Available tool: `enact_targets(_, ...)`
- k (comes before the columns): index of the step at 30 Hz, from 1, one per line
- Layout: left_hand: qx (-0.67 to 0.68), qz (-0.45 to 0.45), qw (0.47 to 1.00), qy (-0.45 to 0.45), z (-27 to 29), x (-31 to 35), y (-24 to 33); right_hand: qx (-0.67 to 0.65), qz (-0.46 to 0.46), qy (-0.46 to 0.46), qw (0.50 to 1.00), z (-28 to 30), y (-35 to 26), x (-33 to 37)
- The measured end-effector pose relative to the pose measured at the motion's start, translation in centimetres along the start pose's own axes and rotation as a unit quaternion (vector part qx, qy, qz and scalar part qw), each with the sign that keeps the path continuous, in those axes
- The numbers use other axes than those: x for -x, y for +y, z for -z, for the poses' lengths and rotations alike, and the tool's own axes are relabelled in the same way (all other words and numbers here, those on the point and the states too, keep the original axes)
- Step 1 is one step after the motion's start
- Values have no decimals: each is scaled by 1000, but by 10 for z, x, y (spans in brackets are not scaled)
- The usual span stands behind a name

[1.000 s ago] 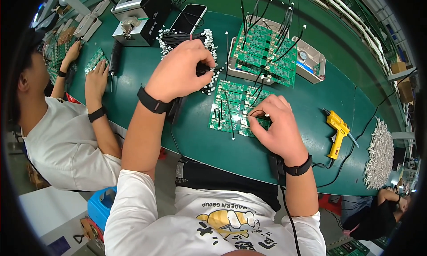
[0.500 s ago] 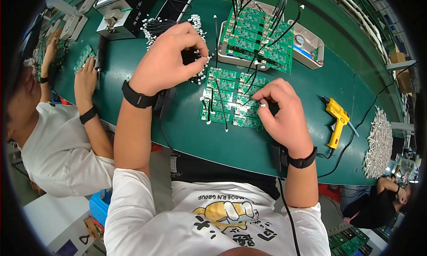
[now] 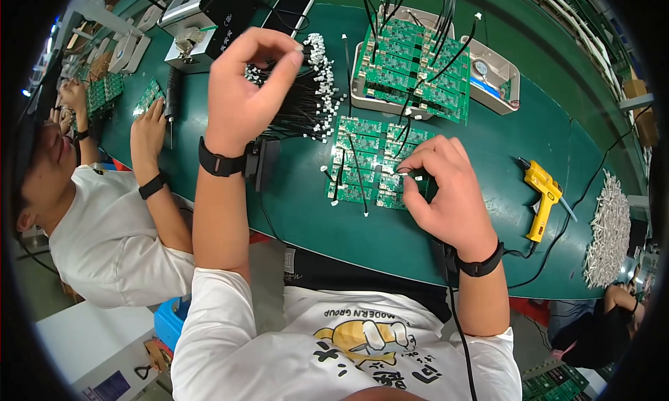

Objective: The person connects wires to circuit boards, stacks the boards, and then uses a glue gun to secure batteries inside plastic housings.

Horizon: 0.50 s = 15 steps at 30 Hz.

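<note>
Mid-frame, the circuit-board panel (image 3: 359, 160), strips running crosswise, reaches left from under the nearer right hand (image 3: 449, 192); the left hand (image 3: 244, 98) is upper left. Both hands' fingertips nearly meet; whether they grip, I cannot tell.

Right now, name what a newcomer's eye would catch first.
Probably the yellow glue gun, lying on the green table at the right. Next, the green circuit boards over a pale tray beyond the right hand, and the black cables with white connectors beside the left hand.
</note>
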<state>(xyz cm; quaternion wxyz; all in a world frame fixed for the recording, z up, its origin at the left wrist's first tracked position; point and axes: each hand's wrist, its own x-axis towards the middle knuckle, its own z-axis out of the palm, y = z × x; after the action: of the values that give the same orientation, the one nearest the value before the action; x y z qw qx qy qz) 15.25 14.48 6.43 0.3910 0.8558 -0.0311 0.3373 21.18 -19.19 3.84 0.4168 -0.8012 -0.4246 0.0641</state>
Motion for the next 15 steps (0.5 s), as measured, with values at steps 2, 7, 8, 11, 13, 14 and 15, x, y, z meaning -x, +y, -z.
enact_targets(2, 14, 3, 999, 47, -6, 5, -1, 13, 9, 6, 1000, -1, 1, 2)
enact_targets(7, 125, -63, 977, 162, -26, 15, 17, 11, 8, 24, 1000, -3, 7, 5)
enact_targets(8, 124, -61, 976, 166, -30, 19, 18, 8, 5, 25, 1000, -3, 7, 5)
enact_targets(11, 102, -41, 992, 56, -34, 21, 35, 4, -7, 31, 1000, -4, 6, 6)
enact_targets(13, 46, -2, 986, -163, -34, 20, 48, -7, 29, 50, 998, -1, 4, 2)
enact_targets(14, 50, 0, 985, -165, -37, 22, 47, -12, 46, 57, 997, -1, 3, 2)
enact_targets(15, 68, 4, 978, -195, -39, 22, 45, -11, 42, 55, 998, -1, 2, 2)
